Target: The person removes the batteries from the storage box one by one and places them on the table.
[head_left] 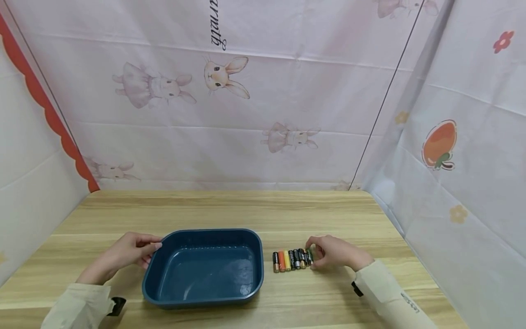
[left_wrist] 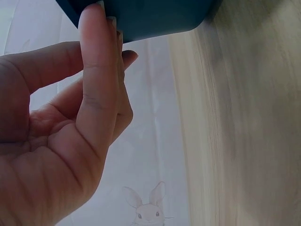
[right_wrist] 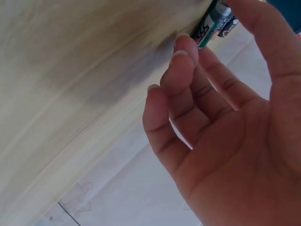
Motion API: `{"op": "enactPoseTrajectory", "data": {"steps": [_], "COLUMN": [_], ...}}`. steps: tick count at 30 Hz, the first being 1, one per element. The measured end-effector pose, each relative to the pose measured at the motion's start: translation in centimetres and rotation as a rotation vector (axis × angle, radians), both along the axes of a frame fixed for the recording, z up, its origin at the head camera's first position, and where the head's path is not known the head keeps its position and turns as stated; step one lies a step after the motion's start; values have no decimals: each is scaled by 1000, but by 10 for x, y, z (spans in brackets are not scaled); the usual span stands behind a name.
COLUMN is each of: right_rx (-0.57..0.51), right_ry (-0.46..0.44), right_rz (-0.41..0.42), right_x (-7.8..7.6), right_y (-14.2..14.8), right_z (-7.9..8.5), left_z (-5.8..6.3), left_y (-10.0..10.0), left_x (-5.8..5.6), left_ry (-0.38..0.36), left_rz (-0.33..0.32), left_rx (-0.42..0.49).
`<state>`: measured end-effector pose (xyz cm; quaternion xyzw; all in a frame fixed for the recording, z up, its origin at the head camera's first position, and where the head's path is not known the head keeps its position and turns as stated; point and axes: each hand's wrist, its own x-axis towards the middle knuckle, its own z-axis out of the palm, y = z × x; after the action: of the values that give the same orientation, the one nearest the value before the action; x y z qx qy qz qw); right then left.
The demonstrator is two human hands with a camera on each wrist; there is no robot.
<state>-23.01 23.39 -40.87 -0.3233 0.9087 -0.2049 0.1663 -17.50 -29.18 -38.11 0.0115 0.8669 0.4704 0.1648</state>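
A dark blue rectangular basin [head_left: 203, 301] sits on the wooden table, left of centre in the head view. My left hand [head_left: 129, 256] is at its left side, fingertips touching the outer wall near the rim. The left wrist view shows these fingers fairly straight against the basin's wall [left_wrist: 155, 19]. To the right of the basin, several batteries [head_left: 287, 260] lie side by side in a row. My right hand [head_left: 330, 252] is at the row's right end. Its thumb and fingertips pinch a green battery [right_wrist: 207, 28] by its two ends.
The wooden table [head_left: 230, 205] runs back to a pale cloth wall [head_left: 246, 160] printed with rabbits. Cloth also hangs at the left and right sides. The basin's near right corner lies close to the batteries.
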Motion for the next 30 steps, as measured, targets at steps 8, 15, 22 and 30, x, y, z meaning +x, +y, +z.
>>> {"op": "enactPoseTrajectory", "data": {"steps": [8, 15, 22, 30], "right_rx": [-6, -10, -30, -64], "right_ry": [-5, 2, 57, 253], "right_rz": [-9, -15, -45, -168], "right_x": [1, 3, 7, 22], "right_y": [0, 2, 17, 49], "right_z": [2, 6, 12, 29], "left_z": [-2, -3, 6, 35], "left_y": [-1, -3, -9, -31], "left_x": [0, 0, -3, -3], "left_ry": [12, 16, 24, 139], "left_rz": [-6, -18, -5, 22], "left_rx": [-6, 2, -15, -131]}}
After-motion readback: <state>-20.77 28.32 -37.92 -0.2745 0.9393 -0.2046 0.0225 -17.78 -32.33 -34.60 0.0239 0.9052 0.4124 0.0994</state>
